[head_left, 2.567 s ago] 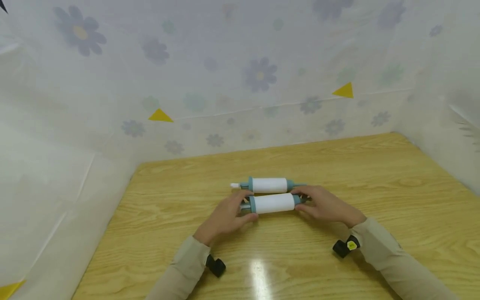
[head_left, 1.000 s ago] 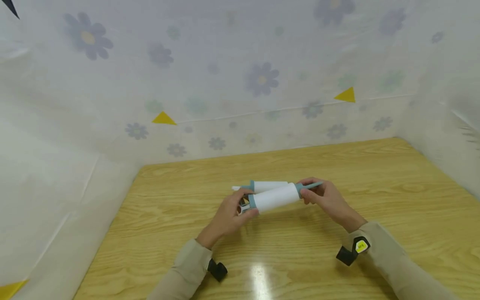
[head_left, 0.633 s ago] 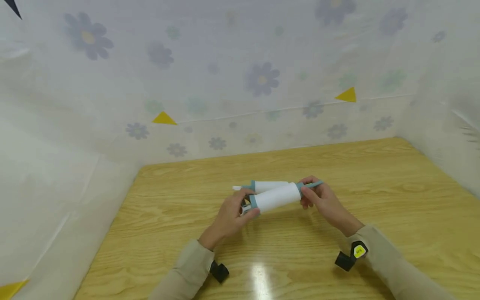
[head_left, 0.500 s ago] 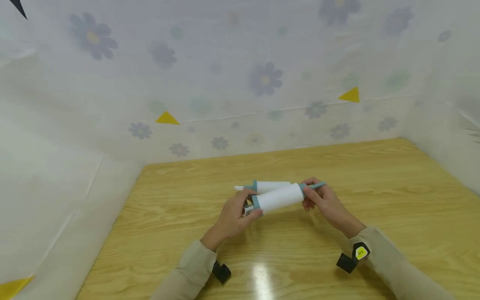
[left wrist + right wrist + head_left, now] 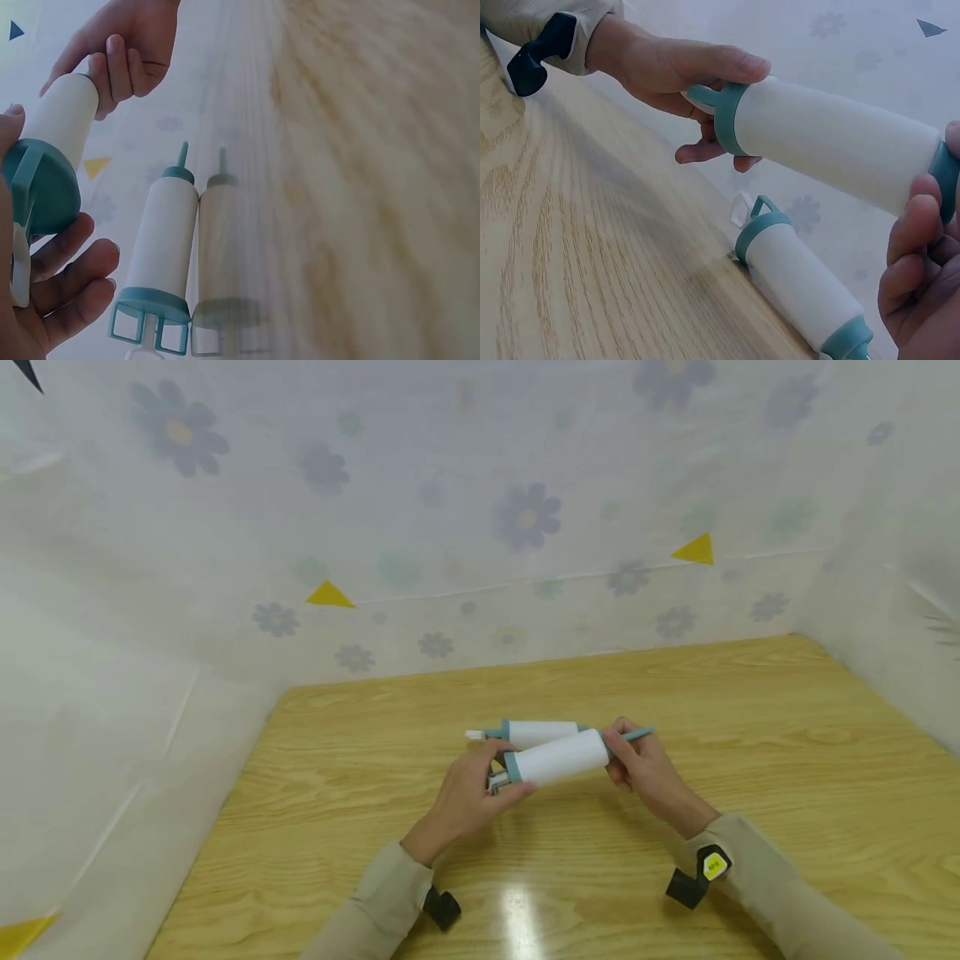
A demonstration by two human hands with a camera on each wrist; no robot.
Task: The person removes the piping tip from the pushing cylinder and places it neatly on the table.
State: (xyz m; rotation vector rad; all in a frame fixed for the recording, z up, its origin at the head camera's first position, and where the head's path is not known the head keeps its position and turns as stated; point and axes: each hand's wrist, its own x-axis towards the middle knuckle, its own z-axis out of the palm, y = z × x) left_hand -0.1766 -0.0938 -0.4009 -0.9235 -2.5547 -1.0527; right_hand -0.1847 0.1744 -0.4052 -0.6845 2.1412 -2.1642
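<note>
My left hand grips a large white syringe by its teal collar, with the thumb on the near side. Beside that hand sit the pale plunger handle and the teal finger loops. At the opposite end my right hand pinches the teal nozzle end, and the thin nozzle tip sticks out past the fingers. The syringe is held off the table, its nozzle end higher. A second matching syringe lies just behind it, untouched. In the head view the held one partly covers its nozzle end.
Both syringes are over a wood-grain table with a glossy surface. A flower-patterned white sheet hangs behind the table, and pale sheeting closes off the left and right sides. Yellow triangles are stuck on the back sheet.
Since the earliest frame, the front syringe has risen from the table and tilted nozzle end up. My right hand has shifted onto its nozzle end; lately its thumb covers more of the teal cap.
</note>
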